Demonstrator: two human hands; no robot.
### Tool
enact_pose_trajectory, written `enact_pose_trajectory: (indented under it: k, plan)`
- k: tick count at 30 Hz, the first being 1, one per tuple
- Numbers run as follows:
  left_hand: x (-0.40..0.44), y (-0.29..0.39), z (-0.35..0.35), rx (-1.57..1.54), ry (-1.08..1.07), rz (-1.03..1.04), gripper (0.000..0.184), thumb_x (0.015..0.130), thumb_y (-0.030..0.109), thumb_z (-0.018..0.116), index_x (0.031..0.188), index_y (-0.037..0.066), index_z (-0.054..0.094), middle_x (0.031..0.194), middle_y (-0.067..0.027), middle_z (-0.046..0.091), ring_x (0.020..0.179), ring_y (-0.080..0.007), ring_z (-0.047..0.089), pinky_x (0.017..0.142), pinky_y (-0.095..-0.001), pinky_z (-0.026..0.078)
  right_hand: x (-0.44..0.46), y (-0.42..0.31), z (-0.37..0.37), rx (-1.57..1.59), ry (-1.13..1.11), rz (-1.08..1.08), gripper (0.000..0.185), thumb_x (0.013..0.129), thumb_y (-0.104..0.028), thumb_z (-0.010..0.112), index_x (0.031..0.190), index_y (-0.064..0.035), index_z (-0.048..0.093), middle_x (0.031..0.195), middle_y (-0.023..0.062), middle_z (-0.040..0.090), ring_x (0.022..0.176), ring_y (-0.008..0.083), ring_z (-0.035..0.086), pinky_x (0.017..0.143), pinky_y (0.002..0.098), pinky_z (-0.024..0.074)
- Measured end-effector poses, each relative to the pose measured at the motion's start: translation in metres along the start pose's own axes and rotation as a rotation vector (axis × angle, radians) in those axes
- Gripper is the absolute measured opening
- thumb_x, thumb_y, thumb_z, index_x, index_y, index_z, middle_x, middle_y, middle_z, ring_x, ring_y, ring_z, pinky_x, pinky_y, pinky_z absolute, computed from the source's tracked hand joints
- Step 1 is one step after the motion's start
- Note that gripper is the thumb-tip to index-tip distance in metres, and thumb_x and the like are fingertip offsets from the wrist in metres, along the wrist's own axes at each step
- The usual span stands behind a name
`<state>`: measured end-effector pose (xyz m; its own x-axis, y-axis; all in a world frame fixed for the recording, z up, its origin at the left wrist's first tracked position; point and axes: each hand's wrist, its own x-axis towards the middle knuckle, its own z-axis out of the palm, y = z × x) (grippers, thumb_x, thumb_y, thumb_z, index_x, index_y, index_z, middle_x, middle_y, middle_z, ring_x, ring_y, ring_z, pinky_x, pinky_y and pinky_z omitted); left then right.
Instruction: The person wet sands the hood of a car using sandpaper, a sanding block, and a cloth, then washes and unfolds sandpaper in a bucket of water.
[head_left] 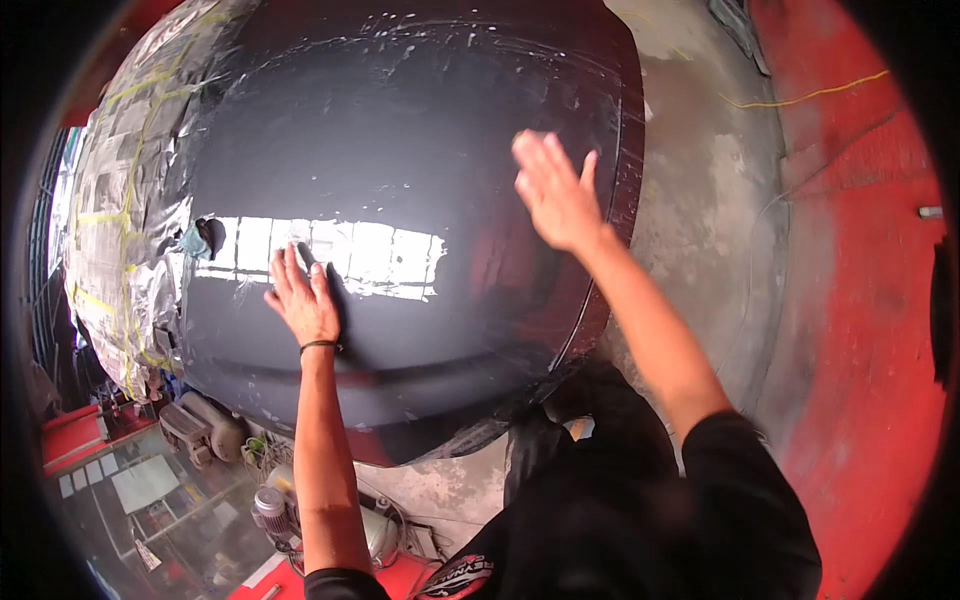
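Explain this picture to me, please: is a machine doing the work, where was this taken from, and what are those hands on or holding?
There is no robot here, only one person's bare hands. The single picture comes from a camera worn on the head, looking forward and down, so the arms reach away from us.

The big, dark, glossy panel looks like part of a car. The pale window-shaped patch on it seems to be reflected light. To its left is a crinkled covering with yellow tape.

The left hand appears to rest on the panel. The right hand is over the far right side, blurred; I can't tell whether it touches. Nothing shows in either grip.
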<state>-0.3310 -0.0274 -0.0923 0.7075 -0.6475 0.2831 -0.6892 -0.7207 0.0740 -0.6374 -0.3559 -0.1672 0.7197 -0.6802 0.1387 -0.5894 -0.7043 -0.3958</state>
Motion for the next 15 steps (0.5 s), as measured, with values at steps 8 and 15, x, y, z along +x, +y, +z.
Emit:
enact_pose_trajectory:
  k: [8, 15]
  plan:
    - [-0.036, -0.165, 0.004, 0.174, 0.086, -0.596, 0.075, 0.11, 0.068, 0.04, 0.173, 0.027, 0.033, 0.182, -0.008, 0.024, 0.168, -0.0323, 0.021, 0.125, -0.0756, 0.018, -0.092, -0.088, -0.006, 0.11, -0.234, -0.299, 0.061, 0.116, -0.046, 0.04, 0.173, -0.0222, 0.036, 0.183, -0.0018, 0.024, 0.169, 0.0302, 0.015, 0.128, 0.0788, 0.0025]
    - [-0.039, -0.143, 0.008, 0.188, 0.225, -0.596, 0.073, 0.109, 0.069, 0.045, 0.17, 0.03, 0.038, 0.182, -0.0048, 0.026, 0.168, -0.0274, 0.022, 0.127, -0.0731, 0.017, 0.069, -0.044, -0.012, 0.002, -0.154, -0.089, 0.061, 0.119, -0.048, 0.024, 0.176, -0.0244, 0.023, 0.184, -0.0017, 0.017, 0.17, 0.0276, 0.013, 0.129, 0.0772, 0.0056]
